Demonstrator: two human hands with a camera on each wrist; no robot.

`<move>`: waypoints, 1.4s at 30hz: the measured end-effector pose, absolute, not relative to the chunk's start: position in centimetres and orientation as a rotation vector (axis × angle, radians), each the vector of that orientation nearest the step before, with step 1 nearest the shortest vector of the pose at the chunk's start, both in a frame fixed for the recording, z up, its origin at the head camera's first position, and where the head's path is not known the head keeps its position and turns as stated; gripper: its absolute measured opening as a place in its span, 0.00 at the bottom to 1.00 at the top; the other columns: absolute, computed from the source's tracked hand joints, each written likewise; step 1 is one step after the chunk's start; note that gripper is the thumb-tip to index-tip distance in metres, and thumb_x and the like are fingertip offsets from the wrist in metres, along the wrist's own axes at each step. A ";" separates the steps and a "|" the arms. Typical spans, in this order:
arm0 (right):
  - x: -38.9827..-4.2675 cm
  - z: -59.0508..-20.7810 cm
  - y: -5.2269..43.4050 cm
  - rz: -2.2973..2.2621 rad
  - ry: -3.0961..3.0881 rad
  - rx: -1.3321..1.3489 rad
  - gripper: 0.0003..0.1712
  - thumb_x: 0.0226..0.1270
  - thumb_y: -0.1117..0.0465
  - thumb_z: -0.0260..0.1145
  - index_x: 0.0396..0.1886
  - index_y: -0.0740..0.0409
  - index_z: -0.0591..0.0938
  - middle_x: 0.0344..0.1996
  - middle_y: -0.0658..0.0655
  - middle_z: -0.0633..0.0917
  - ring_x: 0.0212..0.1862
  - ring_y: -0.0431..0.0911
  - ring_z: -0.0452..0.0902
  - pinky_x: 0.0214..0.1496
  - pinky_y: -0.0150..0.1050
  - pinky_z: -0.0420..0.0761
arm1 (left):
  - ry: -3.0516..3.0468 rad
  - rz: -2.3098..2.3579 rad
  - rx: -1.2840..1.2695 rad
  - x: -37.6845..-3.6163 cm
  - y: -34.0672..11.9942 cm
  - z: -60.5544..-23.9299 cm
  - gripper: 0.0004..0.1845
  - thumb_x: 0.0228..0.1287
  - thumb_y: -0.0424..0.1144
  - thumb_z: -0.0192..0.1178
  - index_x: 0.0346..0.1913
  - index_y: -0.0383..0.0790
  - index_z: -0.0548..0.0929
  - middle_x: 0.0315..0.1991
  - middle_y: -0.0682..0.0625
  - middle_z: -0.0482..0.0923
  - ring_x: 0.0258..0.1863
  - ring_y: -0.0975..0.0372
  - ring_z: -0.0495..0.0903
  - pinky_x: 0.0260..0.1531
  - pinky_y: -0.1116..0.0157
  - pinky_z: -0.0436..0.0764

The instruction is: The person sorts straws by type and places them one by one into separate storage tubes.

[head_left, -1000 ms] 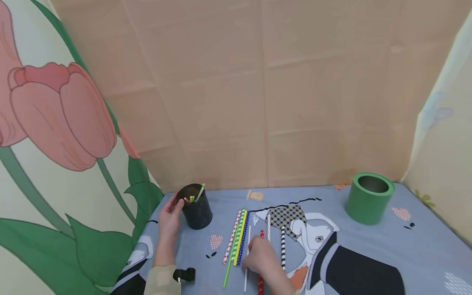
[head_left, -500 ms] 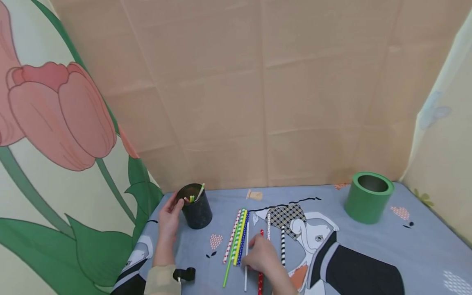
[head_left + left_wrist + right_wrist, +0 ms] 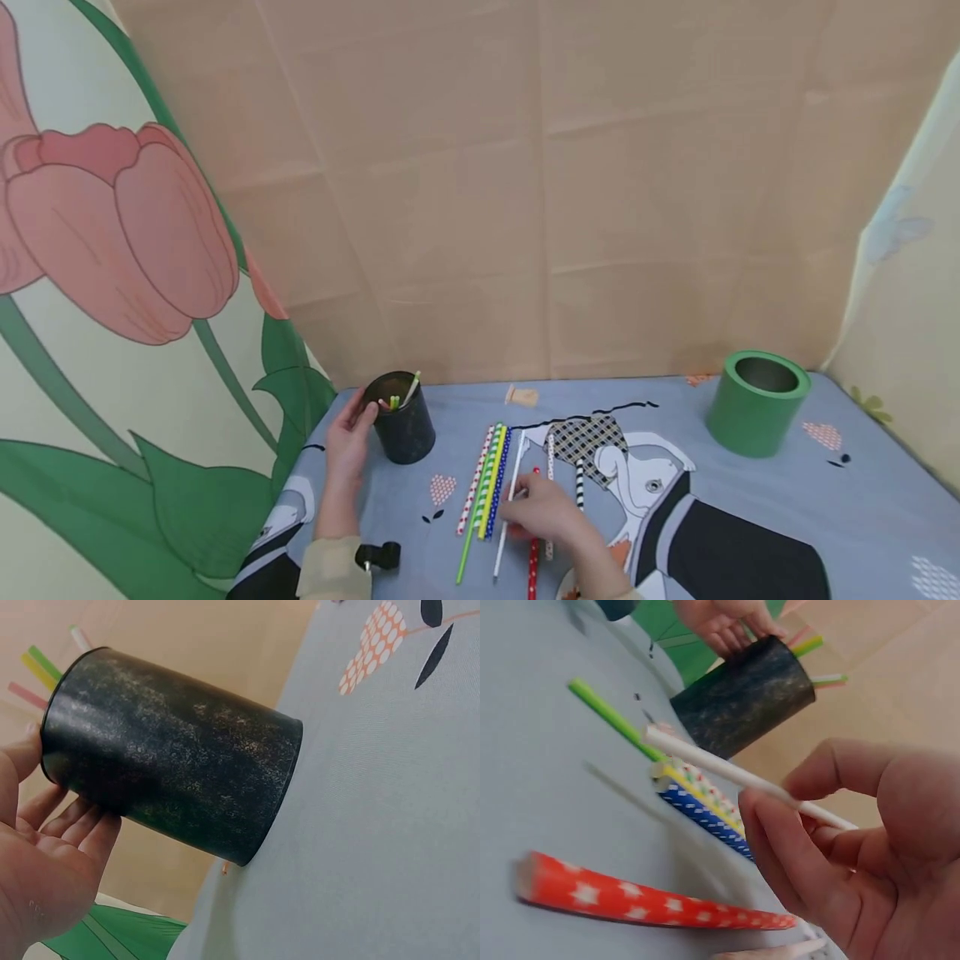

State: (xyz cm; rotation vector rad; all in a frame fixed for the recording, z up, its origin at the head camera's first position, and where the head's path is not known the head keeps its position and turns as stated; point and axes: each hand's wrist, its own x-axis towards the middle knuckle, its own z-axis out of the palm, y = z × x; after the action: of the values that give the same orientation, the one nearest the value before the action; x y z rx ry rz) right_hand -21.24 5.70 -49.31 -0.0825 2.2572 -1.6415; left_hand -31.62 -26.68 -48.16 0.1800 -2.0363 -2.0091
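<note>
My left hand (image 3: 347, 450) grips the rim of a black cup (image 3: 407, 435) at its left side, thumb near the top edge and fingers against the wall. Several straws, green, yellow and pink among them, stick out of the cup. Between thumb and fingers of my right hand (image 3: 546, 510) a plain white straw (image 3: 705, 761) is pinched, raised off the cloth. Just left of it lies a close row of patterned straws, including a blue one (image 3: 705, 817) and a yellow one (image 3: 495, 479). A red straw with white stars (image 3: 630, 896) lies below my right hand.
A plain green straw (image 3: 465, 554) lies along the row. A black-and-white striped straw (image 3: 580, 483) and a white patterned straw (image 3: 551, 454) lie further right. A green hollow cylinder (image 3: 753, 417) stands at the back right of the printed blue cloth (image 3: 750, 487).
My right hand has picked up the white straw, which lay on the cloth before, and moved slightly right. My left hand has kept its hold on the cup.
</note>
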 end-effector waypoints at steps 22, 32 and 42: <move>-28.9 -41.1 0.0 -2.530 2.104 -0.332 0.14 0.81 0.63 0.67 0.58 0.67 0.86 0.43 0.67 0.89 0.43 0.54 0.91 0.47 0.39 0.90 | -2.022 -1.969 0.168 -31.7 -26.8 -48.2 0.31 0.80 0.41 0.64 0.79 0.36 0.71 0.75 0.37 0.72 0.75 0.48 0.72 0.75 0.50 0.67; -31.2 -37.6 -3.0 -2.471 2.352 -0.575 0.14 0.78 0.59 0.71 0.55 0.63 0.91 0.42 0.61 0.93 0.44 0.56 0.92 0.46 0.39 0.90 | -2.013 -1.971 0.149 -31.5 -26.3 -48.0 0.32 0.80 0.42 0.65 0.79 0.36 0.71 0.76 0.37 0.71 0.76 0.47 0.70 0.77 0.48 0.65; -31.4 -37.0 -4.5 -1.992 2.624 -0.543 0.13 0.78 0.56 0.71 0.55 0.52 0.93 0.42 0.53 0.93 0.40 0.52 0.91 0.35 0.39 0.86 | -1.999 -1.963 0.148 -31.6 -26.5 -48.0 0.32 0.79 0.43 0.66 0.79 0.36 0.72 0.76 0.37 0.72 0.76 0.47 0.71 0.76 0.48 0.66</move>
State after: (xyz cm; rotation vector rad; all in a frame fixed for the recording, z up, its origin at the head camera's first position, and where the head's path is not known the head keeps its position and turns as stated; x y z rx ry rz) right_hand -31.43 -4.46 -37.04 -0.5426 2.6242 -1.9922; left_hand -31.56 -26.53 -48.02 0.1480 -1.9989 -1.9628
